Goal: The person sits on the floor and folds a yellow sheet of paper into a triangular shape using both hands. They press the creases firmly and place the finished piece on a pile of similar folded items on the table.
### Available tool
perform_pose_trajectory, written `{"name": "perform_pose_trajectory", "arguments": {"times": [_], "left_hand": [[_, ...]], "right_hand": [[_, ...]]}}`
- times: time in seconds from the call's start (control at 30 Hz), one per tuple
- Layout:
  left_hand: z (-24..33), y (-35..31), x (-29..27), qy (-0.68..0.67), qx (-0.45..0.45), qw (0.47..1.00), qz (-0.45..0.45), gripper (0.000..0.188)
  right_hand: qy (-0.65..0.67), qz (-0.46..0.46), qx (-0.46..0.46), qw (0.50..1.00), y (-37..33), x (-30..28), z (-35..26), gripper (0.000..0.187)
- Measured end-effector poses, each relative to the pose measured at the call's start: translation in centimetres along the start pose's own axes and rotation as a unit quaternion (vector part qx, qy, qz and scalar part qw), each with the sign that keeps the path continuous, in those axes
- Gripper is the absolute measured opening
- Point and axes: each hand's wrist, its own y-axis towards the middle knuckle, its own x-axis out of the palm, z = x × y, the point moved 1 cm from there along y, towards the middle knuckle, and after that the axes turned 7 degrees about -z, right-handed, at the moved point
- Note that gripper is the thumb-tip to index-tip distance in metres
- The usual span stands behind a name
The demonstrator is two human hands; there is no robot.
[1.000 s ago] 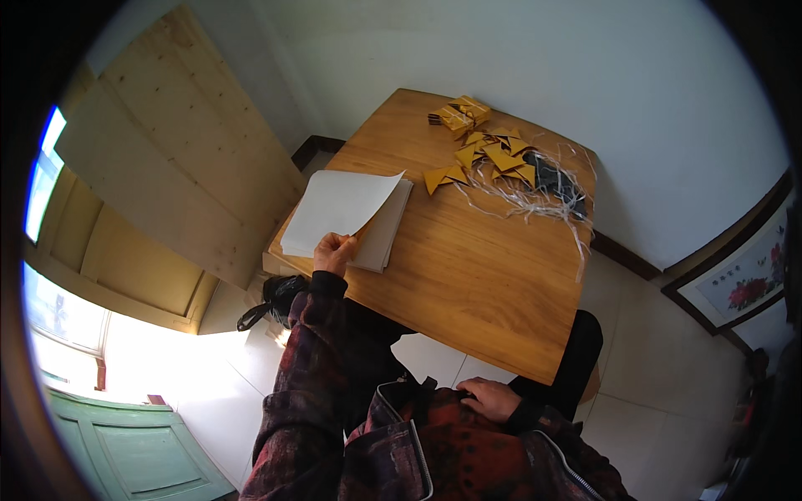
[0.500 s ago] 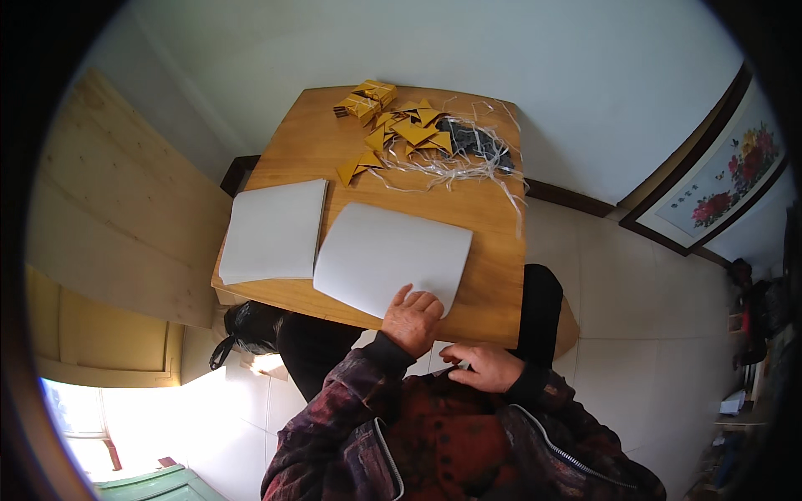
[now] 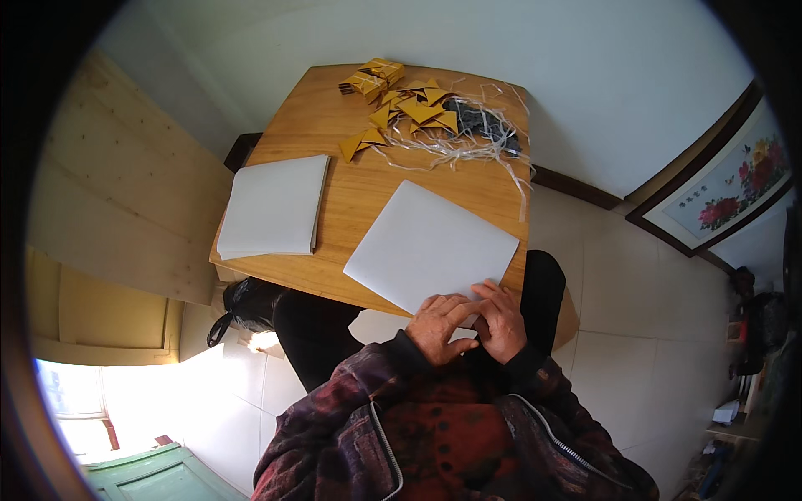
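A single white sheet of paper point(image 3: 430, 242) lies turned at a slant on the wooden table, its near corner by the table's front edge. At that corner my left hand point(image 3: 440, 327) and my right hand point(image 3: 499, 320) meet, fingers bent over the paper's near edge. My left fingers press along the edge, the thumb pointing toward the right hand. My right fingers are closed round the corner beside them, and the bit of paper between the two hands is mostly hidden. To the left rests a stack of white sheets point(image 3: 271, 204).
Folded golden paper pieces point(image 3: 418, 110) lie heaped at the table's far side, beside tied golden bundles point(image 3: 373, 79). Tangled clear plastic string point(image 3: 459, 152) spreads near dark grey pieces point(image 3: 484, 125). A black plastic bag point(image 3: 251, 305) sits below the table's left front. Wooden board point(image 3: 117, 184) stands left.
The sheet has turned clockwise and shifted right, away from the stack. My right hand has come up from my lap to the sheet's near corner; my left hand has moved slightly right to meet it.
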Motion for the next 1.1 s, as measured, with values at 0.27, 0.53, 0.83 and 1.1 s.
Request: {"name": "perform_pose_trajectory", "arguments": {"times": [0.27,0.53,0.83,1.1], "left_hand": [[-6.3,-4.9,-6.9,0.22,-0.095,0.97,-0.032,0.079],[-8.1,-6.9,-8.7,-0.007,-0.042,0.997,0.067,0.021],[-11.5,-3.4,-8.8,-0.227,-0.231,0.933,0.155,0.011],[-11.3,0.0,-8.6,0.001,-0.273,0.938,0.215,0.016]], "right_hand": [[0.224,-0.069,0.053,0.971,0.0,-2.9,3.2,0.012],[0.258,-0.017,0.134,0.957,0.2,-3.7,3.7,0.016],[0.231,0.05,0.201,0.951,3.0,-2.3,5.4,0.017],[0.133,0.119,0.244,0.953,4.7,-1.4,5.4,0.012]]}}
